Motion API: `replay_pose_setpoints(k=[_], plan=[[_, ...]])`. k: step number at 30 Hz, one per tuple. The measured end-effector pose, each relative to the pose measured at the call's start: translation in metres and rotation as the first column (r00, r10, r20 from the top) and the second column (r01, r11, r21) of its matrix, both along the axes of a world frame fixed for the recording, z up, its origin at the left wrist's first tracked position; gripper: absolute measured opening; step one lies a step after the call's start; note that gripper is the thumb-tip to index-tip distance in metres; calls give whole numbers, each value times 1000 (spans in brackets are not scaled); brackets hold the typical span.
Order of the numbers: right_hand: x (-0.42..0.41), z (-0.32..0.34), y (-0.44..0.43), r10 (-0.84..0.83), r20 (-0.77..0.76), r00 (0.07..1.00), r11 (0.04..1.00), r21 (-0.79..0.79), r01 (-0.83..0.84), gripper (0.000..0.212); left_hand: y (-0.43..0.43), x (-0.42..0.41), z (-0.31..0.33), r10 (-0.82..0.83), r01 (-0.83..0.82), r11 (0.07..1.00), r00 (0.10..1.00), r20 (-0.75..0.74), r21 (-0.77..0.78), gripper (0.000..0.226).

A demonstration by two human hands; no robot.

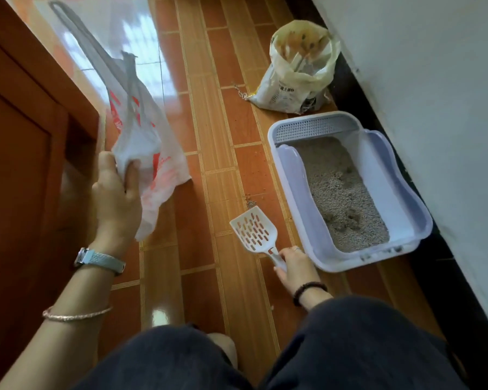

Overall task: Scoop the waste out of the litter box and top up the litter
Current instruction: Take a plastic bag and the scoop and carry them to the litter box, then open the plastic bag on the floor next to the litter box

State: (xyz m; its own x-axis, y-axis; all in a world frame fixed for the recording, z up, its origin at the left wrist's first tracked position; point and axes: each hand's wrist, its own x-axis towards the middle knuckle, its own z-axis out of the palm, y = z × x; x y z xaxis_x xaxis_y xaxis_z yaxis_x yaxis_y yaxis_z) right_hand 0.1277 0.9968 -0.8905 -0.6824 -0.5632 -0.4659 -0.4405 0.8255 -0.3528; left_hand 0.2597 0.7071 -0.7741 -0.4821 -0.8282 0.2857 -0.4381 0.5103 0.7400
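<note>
A pale lilac litter box (299,192) stands on the tiled floor by the white wall, filled with grey litter (341,190) that shows dark clumps near its front end. My right hand (296,267) grips the handle of a white slotted scoop (254,230), whose blade lies low over the floor just left of the box. My left hand (116,198) holds a crumpled white plastic bag with red print (147,153) up in the air, its grey handles trailing upward. An open bag of litter (299,71) stands beyond the box.
A brown wooden door or cabinet (20,153) lines the left side. The white wall with a black skirting (423,88) runs along the right. Stray litter grains (250,202) lie on the floor left of the box. My knees in dark cloth fill the bottom.
</note>
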Motion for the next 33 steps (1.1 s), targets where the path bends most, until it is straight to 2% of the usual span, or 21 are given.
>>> replay_pose_setpoints(k=[12,16,18,21,23,26,31,33], plan=[[15,-30,10,-8,-87,996,999,53,12,17,42,22,-27,-85,81,995,994,73,52,18],[13,-22,4,8,-59,998,997,77,-3,33,41,27,-32,-97,93,993,993,68,70,21],[7,-4,-10,24,-28,999,1000,4,-24,40,41,29,-30,-127,122,988,990,58,92,22],[-10,40,-50,79,36,996,969,-236,-68,38,42,30,-22,-169,166,980,985,27,109,20],[-21,76,-86,110,20,994,913,-396,-93,35,43,29,-15,-199,196,973,980,14,118,19],[-31,123,-135,186,-49,981,808,-560,-182,30,41,30,-3,-235,233,959,972,-4,163,32],[-32,159,-180,331,-154,931,707,-612,-353,28,35,26,22,-316,309,940,949,24,143,46],[-30,161,-188,357,-168,919,694,-610,-382,30,31,22,27,-366,359,924,930,38,133,61]])
